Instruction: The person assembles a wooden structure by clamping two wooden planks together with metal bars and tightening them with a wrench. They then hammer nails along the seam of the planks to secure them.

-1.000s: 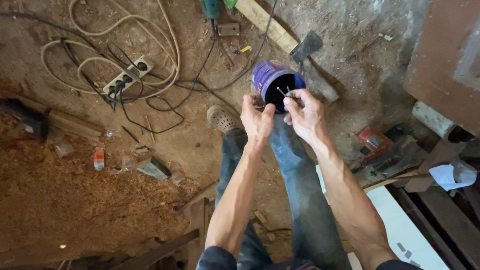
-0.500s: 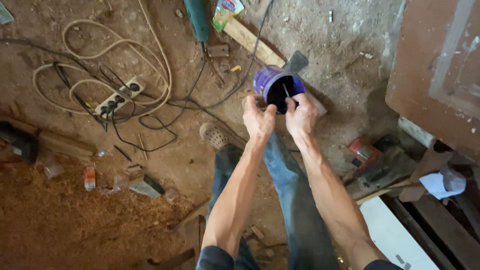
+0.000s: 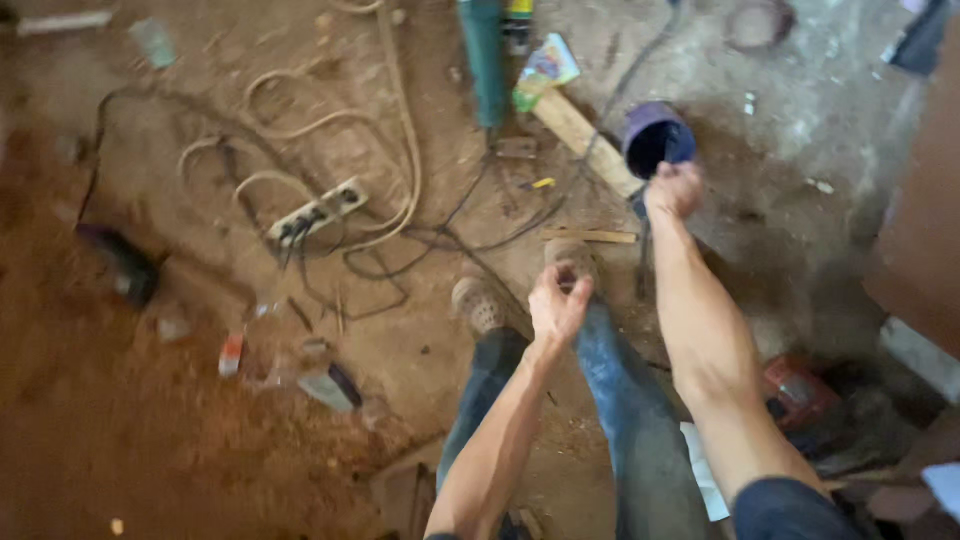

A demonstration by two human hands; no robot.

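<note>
While the right hand (image 3: 674,190) curls shut on one purple tub's (image 3: 657,140) near rim, the left hand (image 3: 557,305) pinches something too tiny to tell.

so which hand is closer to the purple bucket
Right. The right hand is at the near rim of the purple bucket, seemingly touching it. The left hand is pulled back toward the body, above the shoes, well short of the bucket.

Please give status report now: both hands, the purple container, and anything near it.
Right hand closed at purple container rim. Left hand apart, fingers curled; contents unclear. Wooden plank and cables beside container.
</note>
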